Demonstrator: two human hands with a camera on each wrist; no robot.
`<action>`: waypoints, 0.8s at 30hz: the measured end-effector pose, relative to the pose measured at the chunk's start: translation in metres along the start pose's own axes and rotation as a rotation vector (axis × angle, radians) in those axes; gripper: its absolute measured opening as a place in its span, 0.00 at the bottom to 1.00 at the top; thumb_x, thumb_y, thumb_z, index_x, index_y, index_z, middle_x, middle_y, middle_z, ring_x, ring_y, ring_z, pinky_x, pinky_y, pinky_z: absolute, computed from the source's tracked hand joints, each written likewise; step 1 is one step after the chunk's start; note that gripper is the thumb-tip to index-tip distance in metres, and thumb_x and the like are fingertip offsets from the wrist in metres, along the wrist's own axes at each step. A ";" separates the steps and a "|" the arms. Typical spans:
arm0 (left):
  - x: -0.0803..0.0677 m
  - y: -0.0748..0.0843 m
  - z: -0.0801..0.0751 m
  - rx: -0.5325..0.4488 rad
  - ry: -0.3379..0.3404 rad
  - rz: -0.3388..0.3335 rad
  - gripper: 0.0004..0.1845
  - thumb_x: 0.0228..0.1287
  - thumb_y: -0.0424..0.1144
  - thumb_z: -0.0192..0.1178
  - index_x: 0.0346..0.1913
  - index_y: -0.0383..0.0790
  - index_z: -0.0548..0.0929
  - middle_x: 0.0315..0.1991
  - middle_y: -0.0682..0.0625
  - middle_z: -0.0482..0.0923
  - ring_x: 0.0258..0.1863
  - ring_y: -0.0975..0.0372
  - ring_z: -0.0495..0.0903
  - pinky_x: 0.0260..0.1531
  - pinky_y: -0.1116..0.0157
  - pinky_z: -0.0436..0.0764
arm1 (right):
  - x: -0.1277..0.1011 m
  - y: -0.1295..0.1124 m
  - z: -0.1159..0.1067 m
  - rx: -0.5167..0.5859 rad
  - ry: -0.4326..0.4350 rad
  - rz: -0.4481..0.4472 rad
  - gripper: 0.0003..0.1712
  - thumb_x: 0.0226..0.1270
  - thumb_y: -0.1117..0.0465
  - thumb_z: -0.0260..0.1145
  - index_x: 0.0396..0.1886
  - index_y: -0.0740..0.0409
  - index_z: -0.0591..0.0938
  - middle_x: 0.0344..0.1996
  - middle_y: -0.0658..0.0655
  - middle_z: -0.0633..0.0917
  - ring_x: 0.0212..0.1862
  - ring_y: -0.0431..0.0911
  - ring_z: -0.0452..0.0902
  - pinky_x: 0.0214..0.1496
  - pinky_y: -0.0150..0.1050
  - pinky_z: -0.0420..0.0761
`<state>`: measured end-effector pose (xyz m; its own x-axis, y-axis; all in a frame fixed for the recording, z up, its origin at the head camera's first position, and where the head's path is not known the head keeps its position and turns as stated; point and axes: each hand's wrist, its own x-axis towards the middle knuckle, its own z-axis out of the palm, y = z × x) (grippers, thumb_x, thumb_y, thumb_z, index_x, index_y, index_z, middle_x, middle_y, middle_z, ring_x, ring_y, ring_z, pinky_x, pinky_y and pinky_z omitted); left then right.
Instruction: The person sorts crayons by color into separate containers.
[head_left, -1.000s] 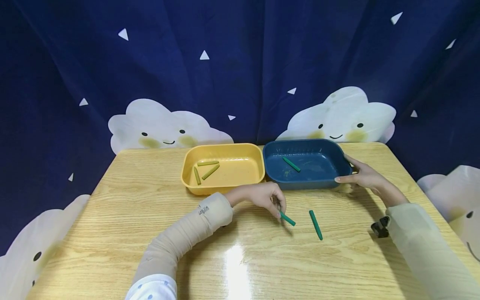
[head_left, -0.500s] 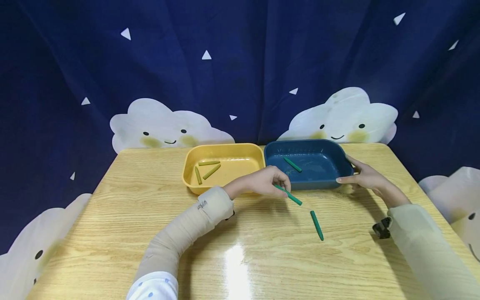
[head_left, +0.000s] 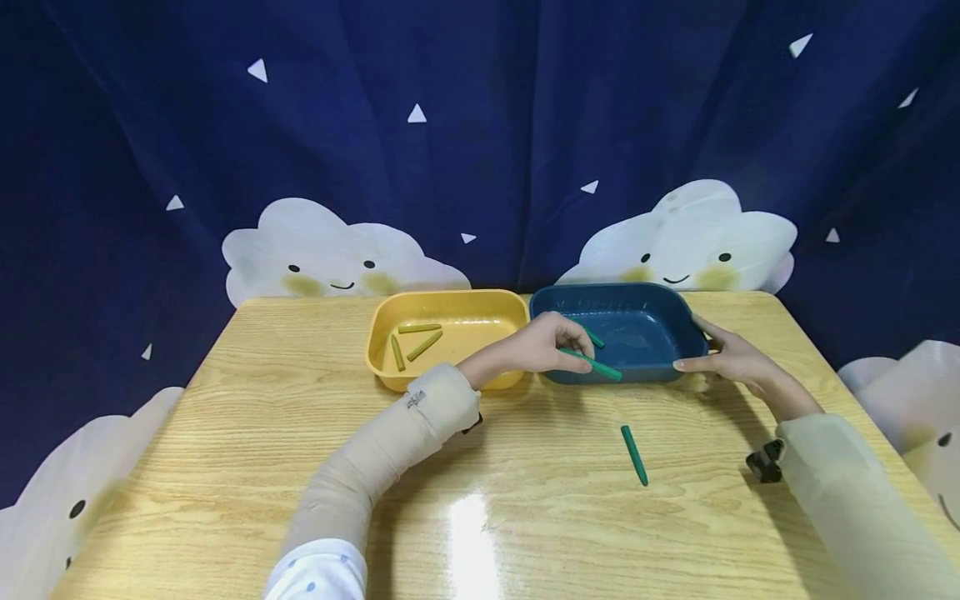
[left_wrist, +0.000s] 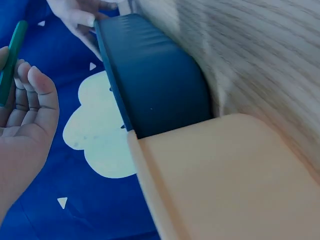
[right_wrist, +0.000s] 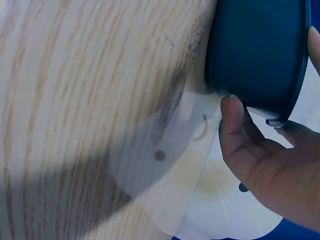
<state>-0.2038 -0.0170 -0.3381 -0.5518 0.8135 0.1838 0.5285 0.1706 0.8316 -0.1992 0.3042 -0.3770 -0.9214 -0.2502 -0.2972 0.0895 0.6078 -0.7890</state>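
Observation:
My left hand (head_left: pixel 551 343) pinches a green crayon (head_left: pixel 606 370) over the front rim of the blue bin (head_left: pixel 645 333). In the left wrist view this crayon (left_wrist: pixel 14 55) stands up from the fingers, which are curled in. A second green crayon (head_left: pixel 592 335) lies inside the blue bin, partly hidden behind my left hand. My right hand (head_left: pixel 731 357) holds the bin's right end, thumb at the front corner and fingers at the far side. The right wrist view shows the thumb (right_wrist: pixel 231 112) against the bin's wall. Another green crayon (head_left: pixel 634 455) lies on the table.
Against the blue bin's left side stands a yellow bin (head_left: pixel 480 333) with several olive-yellow crayons (head_left: pixel 420 328) in it. Both bins are near the back edge of the wooden table (head_left: pixel 262 417). A dark blue curtain (head_left: pixel 480 125) with printed clouds hangs behind.
My left hand has lifted the green crayon off the table area and carried it away from me, up to the blue bin's front rim. My right hand keeps its hold on the bin.

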 end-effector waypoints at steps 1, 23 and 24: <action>0.002 0.001 -0.001 0.001 0.005 -0.008 0.03 0.55 0.29 0.63 0.32 0.31 0.83 0.28 0.48 0.80 0.26 0.62 0.76 0.31 0.67 0.78 | 0.000 0.000 0.000 -0.001 0.001 -0.002 0.62 0.56 0.54 0.68 0.70 0.57 0.30 0.59 0.80 0.52 0.18 0.46 0.63 0.25 0.42 0.73; 0.044 0.008 -0.015 -0.050 0.101 -0.119 0.06 0.56 0.31 0.63 0.36 0.34 0.82 0.29 0.49 0.79 0.26 0.61 0.75 0.28 0.67 0.78 | -0.002 0.005 0.001 -0.019 0.023 -0.010 0.61 0.55 0.52 0.68 0.70 0.59 0.33 0.56 0.79 0.57 0.19 0.46 0.64 0.27 0.43 0.76; 0.046 0.008 -0.016 -0.054 0.113 -0.122 0.05 0.55 0.31 0.63 0.36 0.34 0.83 0.29 0.49 0.79 0.26 0.61 0.76 0.28 0.67 0.78 | -0.001 0.004 0.002 -0.019 0.023 -0.013 0.61 0.55 0.52 0.68 0.70 0.60 0.33 0.57 0.80 0.57 0.19 0.47 0.65 0.27 0.43 0.76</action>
<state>-0.2352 0.0123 -0.3145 -0.6800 0.7207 0.1352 0.4198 0.2315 0.8776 -0.1971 0.3060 -0.3810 -0.9309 -0.2412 -0.2743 0.0703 0.6187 -0.7825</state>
